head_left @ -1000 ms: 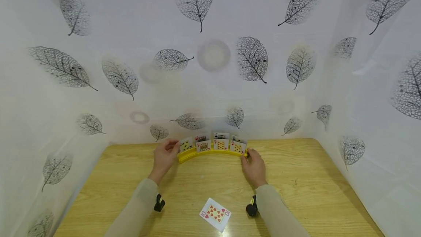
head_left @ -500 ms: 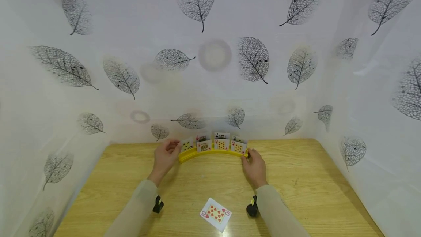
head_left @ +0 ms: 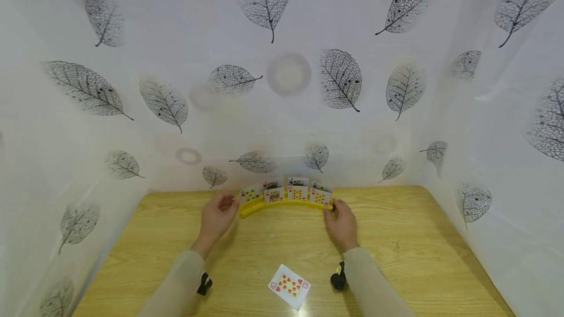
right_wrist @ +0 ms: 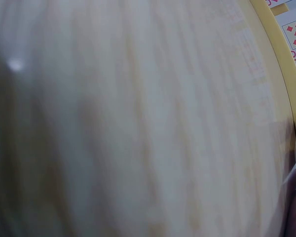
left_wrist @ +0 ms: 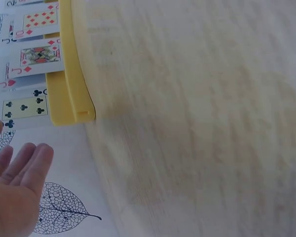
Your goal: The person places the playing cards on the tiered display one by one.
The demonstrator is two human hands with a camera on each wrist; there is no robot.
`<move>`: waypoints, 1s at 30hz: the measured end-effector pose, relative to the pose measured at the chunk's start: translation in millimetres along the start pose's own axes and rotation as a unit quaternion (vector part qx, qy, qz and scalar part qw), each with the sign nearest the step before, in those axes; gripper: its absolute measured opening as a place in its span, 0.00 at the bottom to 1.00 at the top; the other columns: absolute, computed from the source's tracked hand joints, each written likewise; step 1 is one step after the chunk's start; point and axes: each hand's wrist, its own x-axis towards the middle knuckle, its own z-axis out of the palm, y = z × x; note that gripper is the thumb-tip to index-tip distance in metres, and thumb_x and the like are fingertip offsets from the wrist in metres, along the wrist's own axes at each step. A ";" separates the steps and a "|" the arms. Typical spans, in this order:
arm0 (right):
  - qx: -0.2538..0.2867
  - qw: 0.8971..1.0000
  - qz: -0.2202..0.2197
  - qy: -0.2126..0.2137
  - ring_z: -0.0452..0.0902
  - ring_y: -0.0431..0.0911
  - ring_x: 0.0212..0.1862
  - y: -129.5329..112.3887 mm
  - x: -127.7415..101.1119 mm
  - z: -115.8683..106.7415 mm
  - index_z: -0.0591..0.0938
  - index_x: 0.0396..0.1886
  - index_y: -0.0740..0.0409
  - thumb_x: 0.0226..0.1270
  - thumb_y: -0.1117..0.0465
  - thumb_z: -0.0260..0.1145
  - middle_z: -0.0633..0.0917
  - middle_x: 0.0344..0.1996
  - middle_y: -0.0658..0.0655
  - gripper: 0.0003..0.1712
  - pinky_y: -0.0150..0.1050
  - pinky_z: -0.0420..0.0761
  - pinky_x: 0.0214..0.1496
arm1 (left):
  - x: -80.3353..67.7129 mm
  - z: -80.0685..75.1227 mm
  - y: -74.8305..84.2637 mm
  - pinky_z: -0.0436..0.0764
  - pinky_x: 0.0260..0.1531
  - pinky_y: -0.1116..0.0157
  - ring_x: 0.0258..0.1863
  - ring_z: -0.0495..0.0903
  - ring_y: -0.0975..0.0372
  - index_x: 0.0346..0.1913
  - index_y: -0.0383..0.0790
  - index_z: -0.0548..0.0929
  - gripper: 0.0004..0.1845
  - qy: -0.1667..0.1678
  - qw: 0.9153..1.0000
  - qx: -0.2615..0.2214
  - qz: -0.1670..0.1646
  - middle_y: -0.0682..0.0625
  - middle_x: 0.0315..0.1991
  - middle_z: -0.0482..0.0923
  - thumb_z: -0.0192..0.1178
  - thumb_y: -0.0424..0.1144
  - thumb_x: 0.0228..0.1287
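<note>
A curved yellow card holder [head_left: 273,205] stands at the back of the table with playing cards upright in it. At its left end is a clubs card [head_left: 250,193], also seen in the left wrist view as a clubs card [left_wrist: 23,107]. My left hand [head_left: 217,220] is just left of that card, fingers loosely bent and apart from it in the left wrist view. With thumb and fingers, my right hand [head_left: 341,223] grips the holder's right end; only a little of it shows in the right wrist view. A jack of diamonds [head_left: 274,195] and a ten of diamonds [head_left: 297,193] stand mid-holder.
A ten of hearts [head_left: 289,286] lies face up on the wooden table [head_left: 396,268], between my forearms. A white curtain [head_left: 286,126] with leaf prints hangs right behind the holder and along both sides.
My left hand has let go of the clubs card and drawn back a little to the left and toward me. The card stays upright in the holder. My right hand keeps its place.
</note>
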 end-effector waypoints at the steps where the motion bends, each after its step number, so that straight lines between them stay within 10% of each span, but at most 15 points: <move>1: 0.000 1.000 -0.001 0.000 0.69 0.68 0.75 -0.2 0.0 -0.2 0.78 0.68 0.68 0.78 0.55 0.66 0.77 0.70 0.72 0.28 0.65 0.68 0.78 | -2.7 -0.8 -0.5 0.89 0.50 0.67 0.49 0.89 0.48 0.54 0.32 0.85 0.13 0.001 1.000 0.013 -0.004 0.38 0.49 0.89 0.69 0.33 0.70; 9: 0.001 1.000 -0.003 0.006 0.70 0.68 0.74 -1.6 -0.8 -1.1 0.78 0.68 0.70 0.77 0.55 0.67 0.78 0.69 0.73 0.29 0.64 0.70 0.78 | -30.7 -3.5 4.4 0.90 0.50 0.54 0.46 0.90 0.49 0.55 0.33 0.85 0.14 -0.004 0.998 0.067 0.009 0.40 0.47 0.90 0.68 0.34 0.69; 17: 0.005 1.000 0.001 0.001 0.69 0.68 0.75 -2.5 -2.1 -1.6 0.77 0.69 0.70 0.77 0.55 0.67 0.77 0.70 0.73 0.30 0.64 0.69 0.78 | -57.3 -1.7 8.9 0.80 0.66 0.40 0.62 0.84 0.43 0.63 0.37 0.83 0.23 -0.088 0.989 0.117 0.039 0.39 0.59 0.87 0.72 0.40 0.68; 30: -0.009 1.000 0.000 0.000 0.70 0.67 0.75 0.8 0.2 1.4 0.76 0.70 0.70 0.78 0.55 0.66 0.77 0.70 0.73 0.30 0.64 0.70 0.77 | -86.6 12.7 18.6 0.37 0.70 0.19 0.79 0.53 0.27 0.74 0.46 0.76 0.41 -0.251 0.947 0.187 0.077 0.30 0.78 0.65 0.73 0.61 0.62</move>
